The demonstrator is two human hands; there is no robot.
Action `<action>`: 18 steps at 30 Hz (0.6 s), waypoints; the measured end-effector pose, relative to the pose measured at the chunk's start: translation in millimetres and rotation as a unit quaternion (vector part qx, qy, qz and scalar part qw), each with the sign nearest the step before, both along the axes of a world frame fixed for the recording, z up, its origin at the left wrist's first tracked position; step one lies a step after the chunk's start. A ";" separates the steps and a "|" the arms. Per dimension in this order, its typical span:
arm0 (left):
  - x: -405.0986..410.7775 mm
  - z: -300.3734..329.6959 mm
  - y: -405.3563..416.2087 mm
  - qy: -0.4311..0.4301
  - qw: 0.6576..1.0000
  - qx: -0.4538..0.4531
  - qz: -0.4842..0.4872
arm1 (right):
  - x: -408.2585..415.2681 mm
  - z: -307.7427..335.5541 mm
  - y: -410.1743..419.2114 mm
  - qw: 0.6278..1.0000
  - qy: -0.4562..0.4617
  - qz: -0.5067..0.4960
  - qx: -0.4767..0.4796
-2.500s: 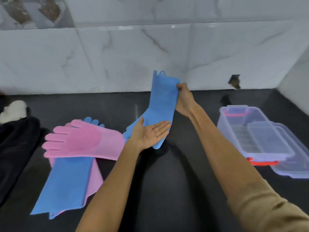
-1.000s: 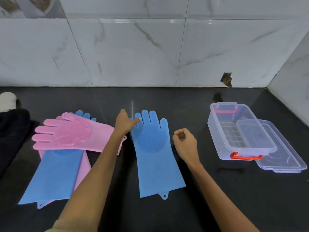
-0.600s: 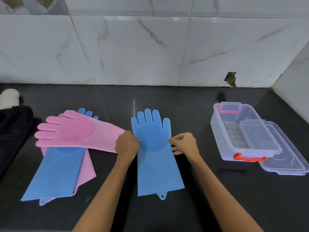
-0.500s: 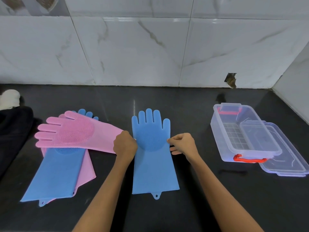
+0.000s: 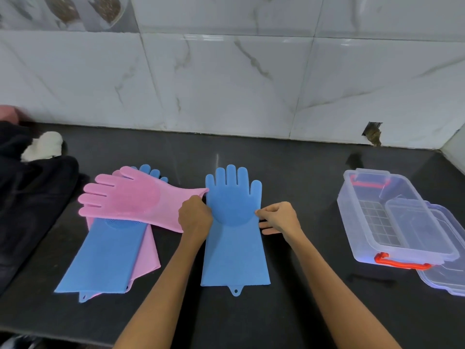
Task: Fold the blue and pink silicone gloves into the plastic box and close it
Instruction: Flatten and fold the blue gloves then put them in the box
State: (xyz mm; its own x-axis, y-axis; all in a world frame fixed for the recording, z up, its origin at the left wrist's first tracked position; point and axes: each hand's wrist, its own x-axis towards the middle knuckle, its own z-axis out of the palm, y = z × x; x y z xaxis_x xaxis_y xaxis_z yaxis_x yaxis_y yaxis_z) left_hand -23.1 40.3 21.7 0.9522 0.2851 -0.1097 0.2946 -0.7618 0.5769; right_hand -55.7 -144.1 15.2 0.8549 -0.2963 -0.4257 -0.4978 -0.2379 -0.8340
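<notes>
Surface (image 5: 289, 177) is black and glossy, backed by a white marble-tiled wall (image 5: 226, 84). We find one blue glove (image 5: 235, 245) lying flat at the centre, bristled palm up, fingers toward the wall and cuff toward the person, with a small hanging tab at the cuff edge. The left hand (image 5: 195, 216) has its fingers curled and pinches the glove's left edge at palm level; the right hand (image 5: 279, 216) pinches the right edge at the same level, with one or two fingers extended flat on the surface just beside the glove. The two hands are apart, one on each side of the glove.

To the left we note a pile of three more gloves. A pink glove (image 5: 130, 200) lies on top, crosswise, fingers pointing left; its cuff reaches the left hand and touches the thumb side of the centre glove. Under it lies a second blue glove (image 5: 100, 260), and under that a second pink glove (image 5: 148, 255), both with cuffs toward the person.

On the right stands the clear plastic box (image 5: 392, 217) with red latches at both ends, open. We see a clear inner tray resting in it. The clear lid (image 5: 450, 270) lies on the surface against the box's right side, partly under it. No glove is in the box.

At the far left we record dark cloth (image 5: 32, 197) and a white item (image 5: 45, 144) behind it.
</notes>
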 end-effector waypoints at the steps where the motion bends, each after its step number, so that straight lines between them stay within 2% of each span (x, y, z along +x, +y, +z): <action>1: -1.8 1.1 2.4 -0.009 1.000 -0.011 -0.010 | 0.1 1.9 -0.7 1.000 0.007 0.008 -0.024; 4: -14.1 9.1 15.1 -0.074 0.995 -0.057 -0.042 | 4.9 11.3 1.5 0.985 -0.039 -0.004 -0.166; 6: -23.6 17.5 32.0 -0.130 0.989 -0.070 -0.023 | 11.1 20.9 13.4 0.978 -0.105 -0.004 -0.180; 9: -34.1 25.0 70.1 -0.165 0.982 -0.075 0.050 | 24.8 30.4 48.7 0.966 -0.181 0.066 -0.175; 12: -42.3 21.7 115.7 -0.139 0.979 -0.034 0.147 | 36.9 28.7 97.7 0.953 -0.208 0.152 -0.158; 15: -52.4 12.3 152.3 -0.073 0.970 0.037 0.229 | 39.7 20.9 150.6 0.941 -0.209 0.226 -0.137; 18: -60.3 2.6 174.9 -0.012 0.962 0.081 0.261 | 36.0 13.2 196.3 0.915 -0.234 0.295 -0.143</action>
State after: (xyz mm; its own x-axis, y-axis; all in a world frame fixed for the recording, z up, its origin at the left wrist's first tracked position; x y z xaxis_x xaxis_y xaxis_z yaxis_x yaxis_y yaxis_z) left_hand -83.4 215.2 24.3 0.6767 0.7363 -0.0039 0.6491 -0.5941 0.4752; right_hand -19.7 52.1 28.4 0.9708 0.2345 0.0508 0.1841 -0.5921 -0.7845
